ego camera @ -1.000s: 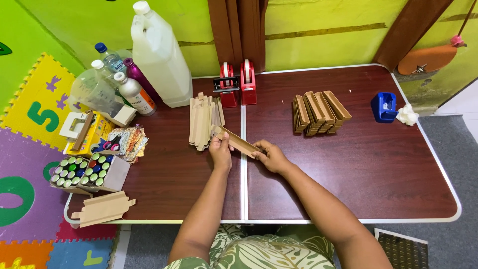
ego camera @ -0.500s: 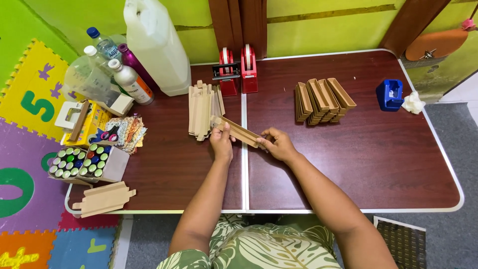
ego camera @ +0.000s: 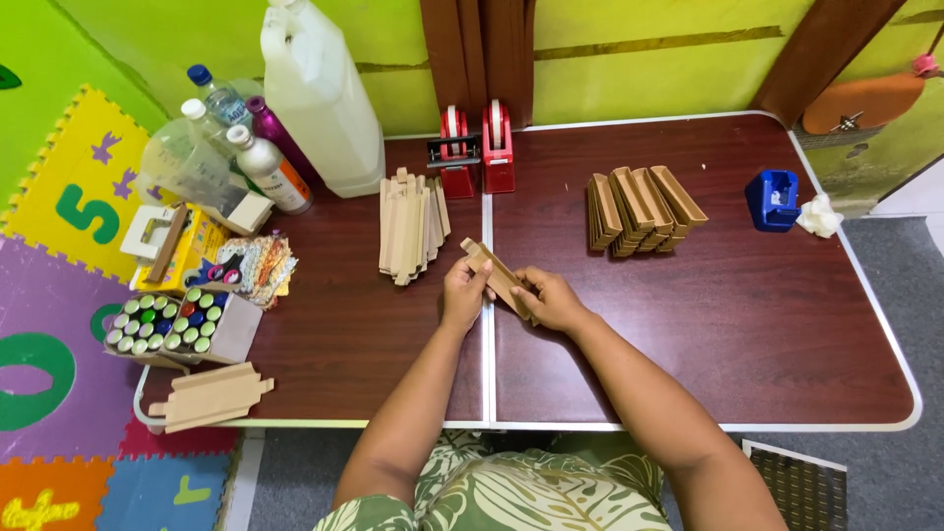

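Note:
Both my hands hold one flat brown cardboard strip (ego camera: pixel 489 267) over the middle of a dark red folding table (ego camera: pixel 747 334). My left hand (ego camera: pixel 463 294) grips its upper left end. My right hand (ego camera: pixel 550 299) pinches its lower right end. The strip lies slanted, its far end towards the back left. Just behind my left hand lies a loose pile of flat cardboard strips (ego camera: pixel 411 224). Further right stands a row of folded cardboard trays (ego camera: pixel 641 207), leaning on one another.
Two red tape dispensers (ego camera: pixel 475 147) stand at the back centre, a large white jug (ego camera: pixel 320 93) and several bottles (ego camera: pixel 258 157) at the back left. A box of coloured tubes (ego camera: pixel 175 324) and cardboard pieces (ego camera: pixel 209 396) sit at the left edge. A blue holder (ego camera: pixel 773 200) stands far right.
My hands have drawn slightly nearer and turned the strip between them; my right hand slid closer along it. The camera view shifted a little.

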